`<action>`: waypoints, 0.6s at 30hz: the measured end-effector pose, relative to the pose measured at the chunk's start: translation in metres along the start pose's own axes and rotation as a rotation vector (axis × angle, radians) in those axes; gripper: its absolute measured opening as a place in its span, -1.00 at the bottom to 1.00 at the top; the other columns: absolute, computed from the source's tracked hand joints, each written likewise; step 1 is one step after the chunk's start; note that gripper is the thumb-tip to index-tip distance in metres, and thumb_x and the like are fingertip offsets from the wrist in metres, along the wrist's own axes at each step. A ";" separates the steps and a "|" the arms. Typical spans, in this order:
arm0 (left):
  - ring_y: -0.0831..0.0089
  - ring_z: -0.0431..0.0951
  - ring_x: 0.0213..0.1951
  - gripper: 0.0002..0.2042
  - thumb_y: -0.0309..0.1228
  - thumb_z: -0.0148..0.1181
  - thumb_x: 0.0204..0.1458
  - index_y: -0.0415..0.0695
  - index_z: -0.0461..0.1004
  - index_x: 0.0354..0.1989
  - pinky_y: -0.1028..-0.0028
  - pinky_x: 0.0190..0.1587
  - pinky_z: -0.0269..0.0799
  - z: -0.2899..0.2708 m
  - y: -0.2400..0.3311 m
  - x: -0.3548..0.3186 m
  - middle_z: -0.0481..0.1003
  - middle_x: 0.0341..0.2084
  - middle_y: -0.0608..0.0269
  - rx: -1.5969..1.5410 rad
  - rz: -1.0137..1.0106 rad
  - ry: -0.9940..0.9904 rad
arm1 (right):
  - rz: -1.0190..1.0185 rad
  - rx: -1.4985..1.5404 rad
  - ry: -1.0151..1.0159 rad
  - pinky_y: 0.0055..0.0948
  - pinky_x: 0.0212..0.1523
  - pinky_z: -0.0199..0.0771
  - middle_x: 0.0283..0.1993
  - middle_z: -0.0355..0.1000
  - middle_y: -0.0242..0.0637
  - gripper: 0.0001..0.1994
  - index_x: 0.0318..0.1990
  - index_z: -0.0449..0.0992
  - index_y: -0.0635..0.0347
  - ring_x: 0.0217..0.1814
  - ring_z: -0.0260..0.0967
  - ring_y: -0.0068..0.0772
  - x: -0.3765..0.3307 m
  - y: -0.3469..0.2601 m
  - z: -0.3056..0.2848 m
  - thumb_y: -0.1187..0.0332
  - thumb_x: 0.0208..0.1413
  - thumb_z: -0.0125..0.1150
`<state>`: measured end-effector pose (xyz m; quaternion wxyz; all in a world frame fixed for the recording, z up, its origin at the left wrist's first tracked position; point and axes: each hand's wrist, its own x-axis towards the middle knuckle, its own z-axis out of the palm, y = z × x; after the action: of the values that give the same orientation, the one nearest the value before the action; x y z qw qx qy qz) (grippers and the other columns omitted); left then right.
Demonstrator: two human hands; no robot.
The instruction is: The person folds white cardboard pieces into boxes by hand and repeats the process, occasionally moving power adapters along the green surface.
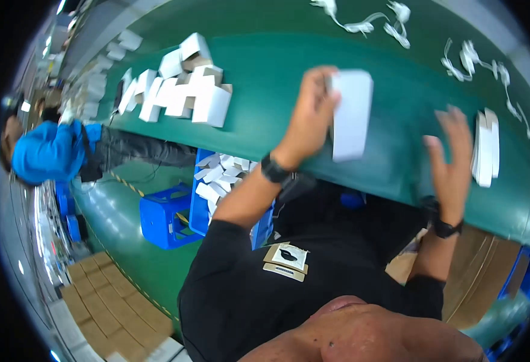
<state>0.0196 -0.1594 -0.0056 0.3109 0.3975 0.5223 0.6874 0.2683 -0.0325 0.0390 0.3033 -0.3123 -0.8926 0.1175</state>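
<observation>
My left hand grips a white carton by its left edge, thumb on the face turned up. The carton is long and looks flat; how thick it is I cannot tell. Over the green work table, my right hand hovers with fingers spread and holds nothing, slightly smeared by motion. Just right of that hand lies a small stack of flat white cartons, apart from its fingers.
Several open white boxes crowd the table at left. White chargers with cables lie along the far side. A blue crate of white cartons and a blue stool stand below. Someone in blue sits at far left.
</observation>
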 end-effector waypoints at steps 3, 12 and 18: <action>0.40 0.46 -0.07 -0.55 -0.40 0.07 0.26 -0.16 0.09 0.26 0.37 -0.01 0.40 -0.058 0.000 0.084 0.46 -0.09 0.08 -0.147 -0.039 0.379 | 0.096 -0.571 0.157 -0.04 0.39 0.11 0.35 0.25 0.08 -0.45 0.26 0.37 0.26 0.40 0.16 0.16 -0.024 0.125 -0.029 0.19 0.17 0.28; 0.07 0.50 -0.08 -0.63 -0.35 0.21 0.13 -0.18 0.33 0.06 0.18 -0.03 0.45 -0.136 -0.077 0.191 0.44 -0.03 -0.14 0.263 -0.098 0.866 | 0.338 -0.467 -0.118 -0.14 0.20 0.39 0.16 0.42 0.16 -0.54 0.20 0.43 0.30 0.22 0.38 0.12 -0.081 0.188 -0.061 0.22 0.22 0.19; 0.15 0.40 0.01 -0.71 -0.39 0.21 0.10 -0.15 0.41 -0.01 0.22 0.01 0.41 -0.055 -0.054 0.134 0.32 0.05 0.00 0.431 0.267 0.645 | 0.512 -0.683 -0.191 -0.06 -0.05 0.52 0.00 0.52 0.10 -0.64 0.11 0.51 0.22 -0.02 0.51 0.14 -0.073 0.169 -0.063 0.24 0.25 0.12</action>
<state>-0.0932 -0.0581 -0.0358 -0.0511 0.2821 0.6689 0.6858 0.4345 0.0541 -0.0132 0.0599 -0.5936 -0.7980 -0.0849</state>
